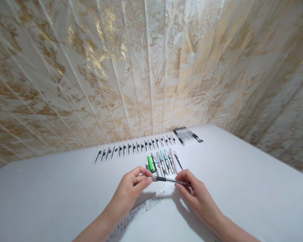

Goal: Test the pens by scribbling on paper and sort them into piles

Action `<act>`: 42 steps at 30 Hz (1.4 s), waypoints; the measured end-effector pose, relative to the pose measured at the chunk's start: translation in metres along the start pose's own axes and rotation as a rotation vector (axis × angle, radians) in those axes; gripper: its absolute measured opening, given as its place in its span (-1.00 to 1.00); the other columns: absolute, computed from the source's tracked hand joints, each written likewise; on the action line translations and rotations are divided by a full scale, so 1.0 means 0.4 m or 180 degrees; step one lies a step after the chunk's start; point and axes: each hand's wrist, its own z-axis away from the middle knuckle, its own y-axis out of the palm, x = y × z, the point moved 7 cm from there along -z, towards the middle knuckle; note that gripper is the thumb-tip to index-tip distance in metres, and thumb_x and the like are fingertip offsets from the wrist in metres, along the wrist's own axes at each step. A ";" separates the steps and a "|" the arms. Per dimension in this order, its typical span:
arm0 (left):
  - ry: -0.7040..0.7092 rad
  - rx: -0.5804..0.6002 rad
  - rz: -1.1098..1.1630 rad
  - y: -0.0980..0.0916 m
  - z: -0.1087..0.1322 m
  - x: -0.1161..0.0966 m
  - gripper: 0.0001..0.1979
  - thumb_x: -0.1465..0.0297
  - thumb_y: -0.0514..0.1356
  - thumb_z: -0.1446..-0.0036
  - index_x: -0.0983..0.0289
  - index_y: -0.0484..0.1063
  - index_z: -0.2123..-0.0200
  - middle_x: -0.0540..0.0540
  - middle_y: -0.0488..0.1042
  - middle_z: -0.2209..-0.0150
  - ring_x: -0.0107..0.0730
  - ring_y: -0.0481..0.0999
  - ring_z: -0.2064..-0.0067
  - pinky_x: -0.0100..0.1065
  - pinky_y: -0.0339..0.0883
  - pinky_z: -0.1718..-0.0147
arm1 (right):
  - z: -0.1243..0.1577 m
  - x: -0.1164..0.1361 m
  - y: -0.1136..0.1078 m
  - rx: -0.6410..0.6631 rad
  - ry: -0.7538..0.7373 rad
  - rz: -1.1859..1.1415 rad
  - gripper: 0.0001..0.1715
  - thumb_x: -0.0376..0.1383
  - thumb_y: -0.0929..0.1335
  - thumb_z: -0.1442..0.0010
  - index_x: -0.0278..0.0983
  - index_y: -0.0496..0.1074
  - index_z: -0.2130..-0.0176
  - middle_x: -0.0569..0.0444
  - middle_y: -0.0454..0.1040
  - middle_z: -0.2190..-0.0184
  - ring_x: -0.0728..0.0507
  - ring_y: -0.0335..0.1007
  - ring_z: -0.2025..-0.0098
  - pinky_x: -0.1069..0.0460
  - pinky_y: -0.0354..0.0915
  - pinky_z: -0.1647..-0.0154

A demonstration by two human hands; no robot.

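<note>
A slim pen (169, 180) with a black grip and a clear barrel lies level between my two hands, above the white table (73, 198). Thumb and fingers of my left hand (135, 185) pinch its tip end. My right hand (190, 188) is closed on the other end of the barrel. Just beyond the pen is a group of pens, among them a bright green one (150, 162), a pink one (173, 160) and several pale blue and white ones.
A long row of clear pen parts with black caps (133, 148) runs along the table's far side. To its right, black-gripped pens (188, 135) lie side by side. Behind rises a gold-patterned curtain (141, 67). Dark marks (141, 210) like handwriting show near my left forearm.
</note>
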 end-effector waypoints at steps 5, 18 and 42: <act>0.0108 -0.0155 0.0270 0.007 0.012 -0.002 -0.73 0.20 0.33 -0.02 0.25 0.40 0.38 -0.09 0.45 0.59 -0.61 0.19 0.64 -0.57 0.01 0.68 | -0.002 -0.002 -0.008 -0.0075 0.0091 -0.0144 -0.79 -0.15 0.30 -0.22 -0.24 0.40 0.30 0.12 0.41 0.46 -0.08 0.24 0.46 0.07 0.15 0.44; 0.0187 -0.0477 0.0339 -0.004 0.016 0.006 -0.80 0.26 0.30 -0.05 0.26 0.41 0.35 -0.06 0.55 0.49 -0.69 0.04 0.65 -0.59 -0.09 0.69 | -0.019 -0.030 -0.047 -0.0301 0.0178 -0.0305 -0.64 0.01 0.29 -0.23 -0.22 0.38 0.24 0.18 0.28 0.49 -0.05 0.17 0.49 0.08 0.12 0.47; 0.0333 -0.0442 0.0277 0.014 0.031 0.019 -0.85 0.30 0.25 -0.13 0.26 0.43 0.37 -0.01 0.56 0.43 -0.49 0.42 0.41 -0.53 0.23 0.43 | -0.024 -0.040 -0.050 -0.0090 0.0476 -0.0679 -0.50 0.05 0.30 -0.22 -0.26 0.32 0.52 0.25 0.07 0.65 0.01 -0.06 0.58 0.09 -0.07 0.55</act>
